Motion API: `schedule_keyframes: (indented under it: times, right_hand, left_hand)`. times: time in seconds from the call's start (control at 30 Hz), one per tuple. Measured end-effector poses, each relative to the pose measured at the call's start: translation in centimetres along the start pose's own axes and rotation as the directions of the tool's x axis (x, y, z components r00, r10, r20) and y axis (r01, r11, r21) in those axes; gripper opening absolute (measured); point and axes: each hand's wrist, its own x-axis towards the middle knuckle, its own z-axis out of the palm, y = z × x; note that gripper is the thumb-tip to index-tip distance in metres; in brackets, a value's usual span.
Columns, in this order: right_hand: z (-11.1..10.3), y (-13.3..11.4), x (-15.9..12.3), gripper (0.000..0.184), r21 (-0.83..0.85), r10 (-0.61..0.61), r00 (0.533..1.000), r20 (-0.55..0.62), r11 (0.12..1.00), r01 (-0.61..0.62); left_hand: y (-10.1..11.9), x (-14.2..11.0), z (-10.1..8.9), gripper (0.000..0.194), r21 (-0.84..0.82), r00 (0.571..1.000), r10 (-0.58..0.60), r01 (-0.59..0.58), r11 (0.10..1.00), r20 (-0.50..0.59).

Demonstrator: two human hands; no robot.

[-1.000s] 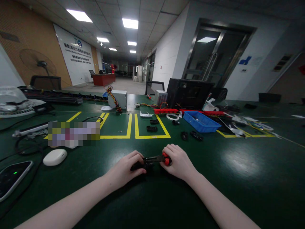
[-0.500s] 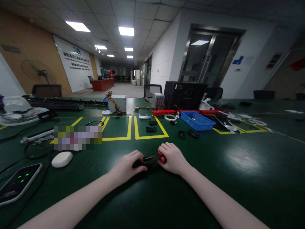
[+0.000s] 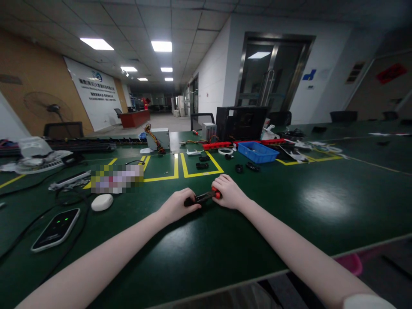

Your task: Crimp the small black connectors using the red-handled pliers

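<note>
Both my hands meet over the green table in front of me. My left hand point(image 3: 178, 207) is closed around one end of a dark, elongated bundle point(image 3: 201, 198) that looks like a folded black cable. My right hand point(image 3: 229, 192) is wrapped around red-handled pliers point(image 3: 216, 193), with only a bit of the red grip showing. The pliers' head points left, against the right end of the bundle. Whether the jaws are closed on it is too small to tell. Beyond the hands lie several coiled black cables point(image 3: 202, 165), some inside a yellow-taped rectangle.
A blue bin point(image 3: 257, 152) stands at the back right, near red power strips point(image 3: 219, 146) and a black computer case point(image 3: 241, 123). A power supply unit point(image 3: 158, 139) stands farther left. A phone point(image 3: 56, 229), a white rounded case point(image 3: 102, 202) and loose cords lie at left.
The view has shifted, so the table's near edge now shows. Both hands appear slightly higher in the picture, still holding the bundle and the pliers.
</note>
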Motion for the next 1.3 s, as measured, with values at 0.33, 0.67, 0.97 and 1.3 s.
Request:
schedule_keyframes:
  times: [0.33,0.67,0.97,1.3]
  right_hand:
    - [0.1,0.1,-0.1,0.015,-0.002,0.026,0.999,0.046,1.0,-0.026]
    - [0.0,0.0,-0.3,0.014,-0.02,0.067,0.998,0.005,0.998,-0.067]
    - [0.1,0.0,-0.3,0.015,-0.048,0.06,0.998,-0.017,0.997,-0.06]
    - [0.2,-0.1,-0.3,0.015,-0.06,0.084,0.996,0.006,0.995,-0.084]
  left_hand:
    - [0.5,-0.2,0.0,0.014,0.173,0.999,-0.028,0.021,0.985,0.034]
    - [0.0,0.1,-0.3,0.013,0.051,1.0,0.023,-0.024,0.998,0.016]
    - [-0.5,0.1,-0.2,0.012,-0.039,0.998,0.065,-0.066,0.997,-0.022]
    - [-0.6,0.2,-0.3,0.013,-0.085,0.996,0.077,-0.08,0.993,-0.043]
